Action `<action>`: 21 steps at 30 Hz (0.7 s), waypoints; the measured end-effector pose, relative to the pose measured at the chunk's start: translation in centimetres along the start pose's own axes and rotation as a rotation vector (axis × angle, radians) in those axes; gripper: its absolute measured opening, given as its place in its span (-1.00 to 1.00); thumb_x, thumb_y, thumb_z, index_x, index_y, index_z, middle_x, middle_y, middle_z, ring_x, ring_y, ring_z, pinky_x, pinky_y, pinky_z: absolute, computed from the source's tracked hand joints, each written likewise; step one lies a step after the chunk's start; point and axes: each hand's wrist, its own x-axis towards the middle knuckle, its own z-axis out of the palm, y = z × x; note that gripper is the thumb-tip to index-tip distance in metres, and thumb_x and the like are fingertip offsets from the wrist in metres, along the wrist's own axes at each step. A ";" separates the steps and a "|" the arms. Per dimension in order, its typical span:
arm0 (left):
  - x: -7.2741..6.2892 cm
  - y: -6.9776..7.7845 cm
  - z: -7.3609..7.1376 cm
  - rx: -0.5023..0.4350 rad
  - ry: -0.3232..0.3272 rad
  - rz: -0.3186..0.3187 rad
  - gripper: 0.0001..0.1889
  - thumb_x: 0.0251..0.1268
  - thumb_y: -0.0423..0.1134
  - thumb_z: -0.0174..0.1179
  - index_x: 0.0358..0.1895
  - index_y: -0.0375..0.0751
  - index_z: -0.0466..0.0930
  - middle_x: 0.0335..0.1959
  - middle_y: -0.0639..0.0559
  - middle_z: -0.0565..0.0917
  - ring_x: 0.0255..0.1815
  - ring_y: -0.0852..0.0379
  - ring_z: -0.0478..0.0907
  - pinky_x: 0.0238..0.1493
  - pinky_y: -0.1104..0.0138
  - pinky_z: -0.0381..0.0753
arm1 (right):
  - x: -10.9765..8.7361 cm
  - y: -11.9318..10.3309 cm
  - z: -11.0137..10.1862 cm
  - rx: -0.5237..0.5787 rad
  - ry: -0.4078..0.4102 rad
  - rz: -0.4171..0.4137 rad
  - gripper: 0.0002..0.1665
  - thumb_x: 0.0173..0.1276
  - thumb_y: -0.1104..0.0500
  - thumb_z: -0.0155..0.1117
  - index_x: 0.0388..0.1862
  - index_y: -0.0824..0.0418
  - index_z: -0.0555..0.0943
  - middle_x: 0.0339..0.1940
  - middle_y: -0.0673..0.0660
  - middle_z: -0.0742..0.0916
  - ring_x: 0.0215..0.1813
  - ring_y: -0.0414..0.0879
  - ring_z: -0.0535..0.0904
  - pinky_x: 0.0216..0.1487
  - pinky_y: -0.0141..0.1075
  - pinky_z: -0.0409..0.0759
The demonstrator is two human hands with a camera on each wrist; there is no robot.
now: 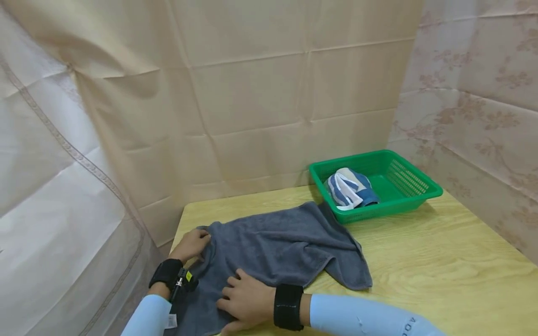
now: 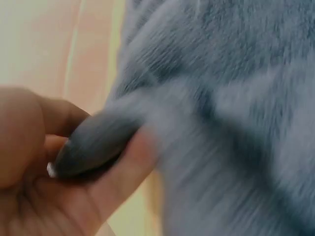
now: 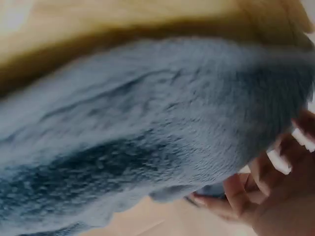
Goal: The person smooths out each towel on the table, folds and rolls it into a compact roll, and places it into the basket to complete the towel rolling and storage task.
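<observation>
A dark grey towel (image 1: 269, 252) lies rumpled and spread across the left part of the table. At its left edge my left hand (image 1: 191, 245) pinches a fold of the cloth between thumb and fingers; the left wrist view shows the bunched towel edge (image 2: 103, 140) in that grip. My right hand (image 1: 248, 301) is over the towel's near part with its fingers spread and slightly bent. In the right wrist view its fingers (image 3: 261, 172) are along the cloth's edge, and I see no clear grip. A white label (image 1: 171, 321) shows near the towel's near left corner.
A green plastic basket (image 1: 395, 207) stands at the back right, touching or nearly touching the towel's far corner. A blue-and-white striped cloth (image 1: 350, 189) lies bundled inside it. The wooden table (image 1: 445, 261) extends right. Beige fabric (image 1: 252, 93) hangs behind.
</observation>
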 end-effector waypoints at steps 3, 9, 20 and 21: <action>-0.1 0.9 0.3 -0.137 -0.085 -0.003 -0.55 0.61 -0.35 -0.17 0.38 -0.58 0.37 0.19 -0.53 0.51 -0.48 -0.09 0.66 -0.34 0.13 0.72 | 0.2 -0.2 -0.3 -0.074 0.027 -0.001 -0.29 0.44 -0.60 -0.16 -0.16 -0.19 0.74 -0.05 -0.14 0.64 -0.11 -0.19 0.46 0.01 -0.22 0.45; -0.2 0.9 0.7 -0.164 -0.162 0.033 -0.43 0.34 -0.55 -0.10 0.45 -0.55 0.28 0.20 -0.55 0.47 -0.45 -0.01 0.62 -0.34 0.15 0.67 | 0.5 -0.6 -0.5 -0.091 -0.029 -0.071 -0.32 0.49 -0.52 -0.08 0.33 -0.21 0.57 -0.07 -0.23 0.69 -0.09 -0.29 0.47 0.03 -0.30 0.41; 0.5 -1.6 0.9 -0.070 0.039 0.125 -0.91 0.42 -0.39 0.28 -0.10 -0.26 0.61 -0.13 -0.14 0.66 -0.21 -0.07 0.66 -0.26 0.11 0.65 | 0.3 -2.0 -0.5 -0.101 -0.014 -0.082 -0.71 0.67 -0.18 0.00 -0.04 -0.21 0.66 -0.12 -0.23 0.65 -0.18 -0.35 0.46 -0.11 -0.43 0.37; 0.5 -1.5 0.7 -0.107 0.060 0.123 -0.90 0.42 -0.40 0.28 -0.10 -0.29 0.59 -0.15 -0.15 0.66 -0.26 -0.05 0.67 -0.27 0.10 0.66 | 0.2 -1.8 -0.6 -0.027 0.004 -0.052 -0.79 0.66 -0.11 0.06 -0.06 -0.16 0.64 -0.25 -0.22 0.66 -0.31 -0.37 0.45 -0.23 -0.46 0.34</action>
